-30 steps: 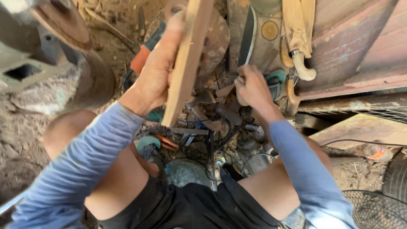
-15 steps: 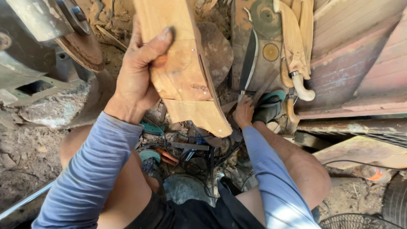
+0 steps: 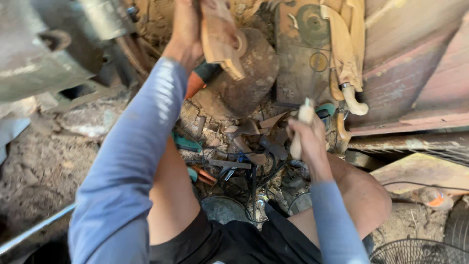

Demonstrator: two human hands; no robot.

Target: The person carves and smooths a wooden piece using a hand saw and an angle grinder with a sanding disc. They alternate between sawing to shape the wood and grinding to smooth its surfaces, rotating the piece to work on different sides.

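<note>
You've raised the wood piece higher; your left hand grips it above the round block. Your right hand has closed its fingers on a pale handle, ready over the clutter.

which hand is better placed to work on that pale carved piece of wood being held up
Right, probably. The right hand grips a pale wooden tool handle and hangs free below, while the left hand is occupied holding the pale carved wood piece up.
</note>
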